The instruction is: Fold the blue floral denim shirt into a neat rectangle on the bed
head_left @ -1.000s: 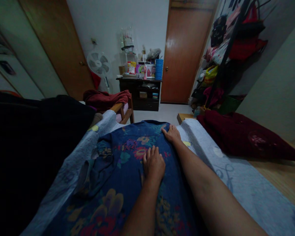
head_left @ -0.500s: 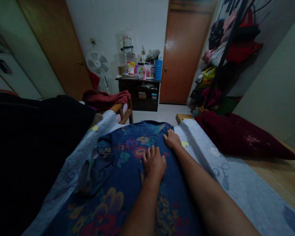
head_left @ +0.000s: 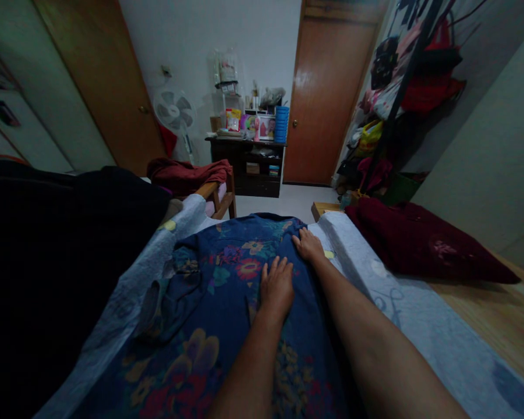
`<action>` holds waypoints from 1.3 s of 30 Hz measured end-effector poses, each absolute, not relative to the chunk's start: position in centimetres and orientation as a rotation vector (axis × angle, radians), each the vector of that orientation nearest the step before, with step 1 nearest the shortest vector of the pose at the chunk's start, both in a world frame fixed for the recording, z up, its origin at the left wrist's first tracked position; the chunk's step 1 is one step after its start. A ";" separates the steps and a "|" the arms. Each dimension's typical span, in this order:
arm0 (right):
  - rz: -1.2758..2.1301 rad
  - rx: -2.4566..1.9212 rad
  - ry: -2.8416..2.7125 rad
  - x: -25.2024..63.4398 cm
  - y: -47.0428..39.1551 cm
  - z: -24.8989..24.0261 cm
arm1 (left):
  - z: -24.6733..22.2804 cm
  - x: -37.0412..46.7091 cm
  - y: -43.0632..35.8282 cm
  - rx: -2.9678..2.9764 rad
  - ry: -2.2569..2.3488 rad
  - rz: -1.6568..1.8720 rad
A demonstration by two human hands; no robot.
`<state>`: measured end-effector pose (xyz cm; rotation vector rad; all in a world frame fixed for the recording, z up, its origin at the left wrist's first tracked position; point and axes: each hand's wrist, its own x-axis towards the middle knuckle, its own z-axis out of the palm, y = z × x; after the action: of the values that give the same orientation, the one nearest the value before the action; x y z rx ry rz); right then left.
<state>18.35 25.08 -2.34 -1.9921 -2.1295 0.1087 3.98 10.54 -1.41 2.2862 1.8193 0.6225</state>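
A blue floral shirt (head_left: 231, 302) lies spread out with its collar end away from me. Its left sleeve is folded in against its side. My left hand (head_left: 278, 286) rests flat on the middle of the cloth, fingers stretched forward. Farther up, my right hand (head_left: 309, 244) lies on the shirt's right edge near the shoulder, its fingers apart and resting over the cloth. Under the shirt is a pale blue patterned sheet (head_left: 362, 256).
A large black garment (head_left: 61, 244) covers the left side. To the right lies a dark red folded cloth (head_left: 428, 241) by a wooden surface (head_left: 475, 302). Beyond stand a wooden chair with a red cloth (head_left: 187, 174), a fan (head_left: 173, 110) and a dark cabinet (head_left: 247, 169).
My left hand has slid slightly to the right across the shirt. My right hand has shifted a little to the right along the edge. The shirt lies almost the same.
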 end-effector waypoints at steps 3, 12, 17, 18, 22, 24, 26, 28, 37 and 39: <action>0.129 -2.003 -2.154 18.6 23.7 -2.3 | -1.2 4.0 10.4 2.264 1.823 0.639; 0.187 -2.032 -2.218 19.5 19.8 -2.5 | -0.7 4.0 10.0 2.269 1.819 0.622; 0.194 -2.068 -2.231 19.8 16.7 -2.2 | -1.1 3.9 10.1 2.303 1.809 0.623; 0.205 -2.092 -2.210 19.8 16.1 -2.1 | -1.2 3.9 10.1 2.304 1.804 0.616; 0.249 -2.202 -2.085 19.9 14.3 -1.7 | -1.4 3.9 10.3 2.317 1.797 0.606; 0.305 -2.227 -2.032 19.8 13.7 -1.4 | -1.4 3.8 10.3 2.324 1.796 0.615; 0.370 -2.243 -1.964 19.7 13.4 -0.9 | -1.5 3.8 10.2 2.325 1.796 0.621; 0.365 -2.215 -1.926 19.2 13.0 -0.6 | -1.5 3.8 10.3 2.324 1.796 0.623; 0.271 -1.959 -2.184 16.7 10.9 -1.4 | -1.5 3.8 10.6 2.303 1.787 0.593; 0.252 -1.990 -2.169 16.6 10.8 -1.5 | -1.4 3.8 10.6 2.306 1.788 0.592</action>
<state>16.59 10.84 -1.50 -1.9895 -2.1685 0.2522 3.76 10.57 -1.45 2.3061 1.7879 0.5919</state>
